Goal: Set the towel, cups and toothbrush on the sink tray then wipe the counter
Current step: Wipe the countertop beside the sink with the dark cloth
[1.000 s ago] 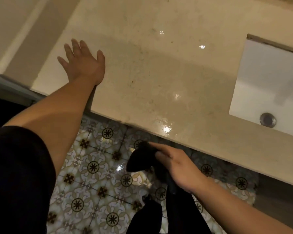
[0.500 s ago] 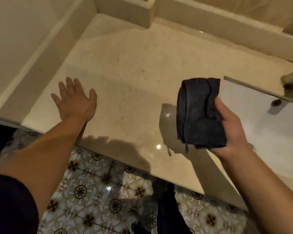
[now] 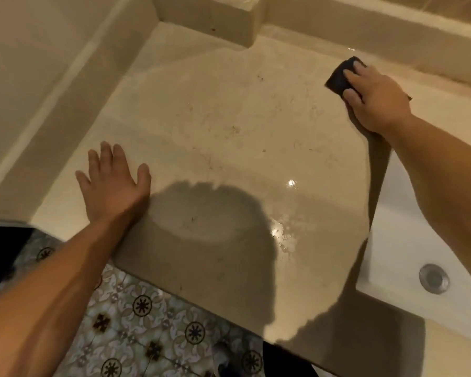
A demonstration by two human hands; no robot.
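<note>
A folded dark cloth (image 3: 341, 75) lies pressed flat on the beige stone counter (image 3: 229, 126) near the back ledge, just left of the sink's far corner. My right hand (image 3: 373, 100) covers most of it, fingers on top. My left hand (image 3: 112, 183) rests flat on the counter near its front left edge, fingers spread, holding nothing. No tray, cups or toothbrush appear in this view.
The white sink basin (image 3: 408, 240) with its metal drain (image 3: 433, 278) lies at the right. A raised ledge (image 3: 365, 25) runs along the back and a wall (image 3: 38, 77) on the left. Wet shiny patches (image 3: 280, 232) sit near the front. Patterned floor tiles (image 3: 147, 322) show below.
My right hand has carried the dark cloth from the air in front of the sink up and back, and now presses it on the counter by the ledge. My left hand stayed put.
</note>
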